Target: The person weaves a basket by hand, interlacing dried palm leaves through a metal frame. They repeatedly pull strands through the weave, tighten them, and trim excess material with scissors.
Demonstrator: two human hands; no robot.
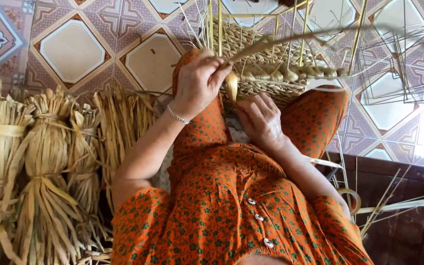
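Two hands at the half-woven basket on the lap: left hand at 11 o'clock pinches a dried strand taut, right hand at 6 presses spread fingers on the weave, steadying it.

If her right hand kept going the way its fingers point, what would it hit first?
Probably the woven basket on its wire frame: the right hand points up the picture toward it, fingertips nearly touching, though depth is unclear.
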